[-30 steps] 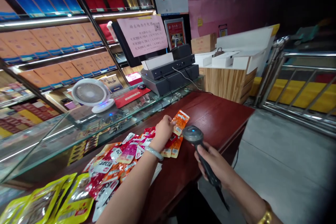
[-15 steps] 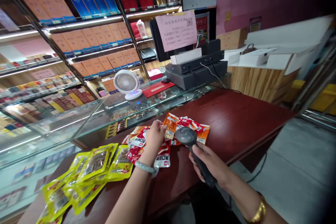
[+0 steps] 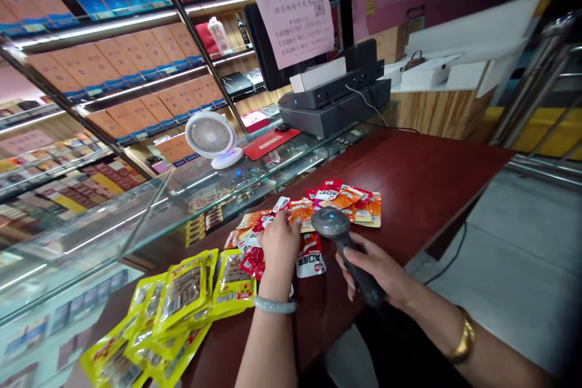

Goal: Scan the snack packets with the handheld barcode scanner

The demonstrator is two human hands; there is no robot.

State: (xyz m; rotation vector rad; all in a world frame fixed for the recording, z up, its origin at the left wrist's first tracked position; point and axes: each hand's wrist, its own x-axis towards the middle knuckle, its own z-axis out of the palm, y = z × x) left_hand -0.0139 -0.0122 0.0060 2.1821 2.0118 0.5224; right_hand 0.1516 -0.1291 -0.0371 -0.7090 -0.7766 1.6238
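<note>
My right hand [image 3: 370, 270] is closed around the handle of a dark grey barcode scanner [image 3: 331, 222], its head over the front of the packets. My left hand [image 3: 279, 242] reaches over the pile, thumb apart from the fingers, by an orange snack packet [image 3: 301, 211]; its fingertips are partly hidden. Red and white snack packets [image 3: 311, 264] lie around and below that hand. More orange and red packets [image 3: 348, 196] are heaped behind the scanner. To the left, yellow snack packets [image 3: 184, 288] with clear windows overlap in a stack.
The dark red tabletop [image 3: 422, 176] stretches right to an edge above the grey floor. Along its far side runs a glass display counter [image 3: 182, 194] with a white fan [image 3: 211, 136], a red mat [image 3: 271, 144] and a monitor [image 3: 268, 73]. Stocked shelves [image 3: 136, 60] stand behind.
The orange packet that my left hand held raised now lies lower among the others, the fingers looser beside it. The scanner remains in my right hand. My view has shifted, turning slightly.
</note>
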